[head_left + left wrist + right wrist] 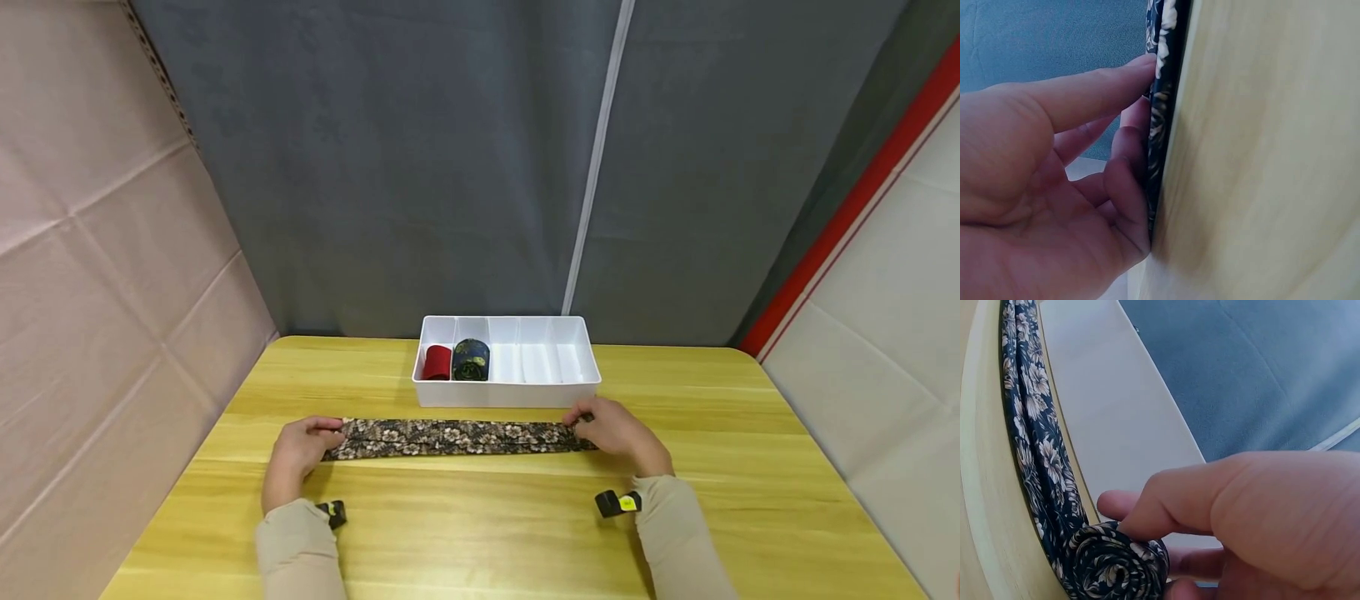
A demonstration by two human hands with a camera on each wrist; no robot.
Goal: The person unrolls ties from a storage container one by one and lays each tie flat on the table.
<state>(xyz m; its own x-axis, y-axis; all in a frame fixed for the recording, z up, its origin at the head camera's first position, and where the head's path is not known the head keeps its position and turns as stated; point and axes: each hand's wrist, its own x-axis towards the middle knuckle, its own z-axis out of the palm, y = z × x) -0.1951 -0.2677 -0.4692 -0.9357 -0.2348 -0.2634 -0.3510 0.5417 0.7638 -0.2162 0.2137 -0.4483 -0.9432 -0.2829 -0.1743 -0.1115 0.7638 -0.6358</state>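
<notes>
A dark necktie (457, 437) with a pale floral print lies flat across the table, its length running left to right. At its left end my left hand (295, 457) pinches the fabric. In the left wrist view the thumb (1110, 87) presses on the print and the other fingers curl against the tie's edge. My right hand (618, 431) holds the right end, which is wound into a tight coil (1116, 569). Thumb and fingers grip the side of that coil in the right wrist view, and the unrolled length stretches away from it.
Just behind the necktie stands a white divided box (506, 394). A rolled red tie (437, 363) sits in its leftmost compartment, a rolled dark patterned tie (471, 360) in the one beside it. A grey curtain (420, 167) hangs behind the wooden table (465, 533).
</notes>
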